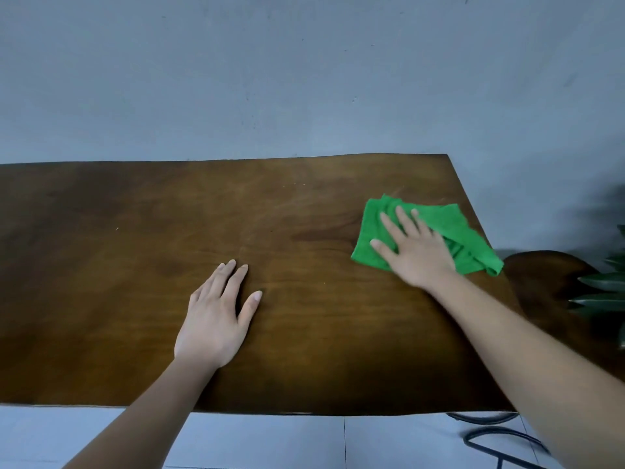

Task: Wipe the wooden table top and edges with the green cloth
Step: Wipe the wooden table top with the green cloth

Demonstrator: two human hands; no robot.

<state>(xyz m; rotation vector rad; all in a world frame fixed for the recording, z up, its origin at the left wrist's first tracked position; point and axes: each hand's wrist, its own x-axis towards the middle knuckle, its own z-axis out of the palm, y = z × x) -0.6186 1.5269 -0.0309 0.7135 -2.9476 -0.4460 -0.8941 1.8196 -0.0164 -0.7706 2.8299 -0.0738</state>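
Note:
The wooden table [135, 231] is dark brown and fills the middle of the view. A crumpled green cloth [453, 225] lies near its right edge, one corner hanging just over that edge. My right hand [416, 252] presses flat on the cloth with fingers spread, covering its near-left part. My left hand [216, 316] rests palm down on the bare wood near the table's middle, fingers together, holding nothing.
A grey wall [304, 79] runs right behind the table's far edge. To the right stand a small dark wooden stool [548, 282] and green plant leaves [605, 289]. Black metal legs [490, 434] show below the front right corner over a pale tiled floor [287, 441].

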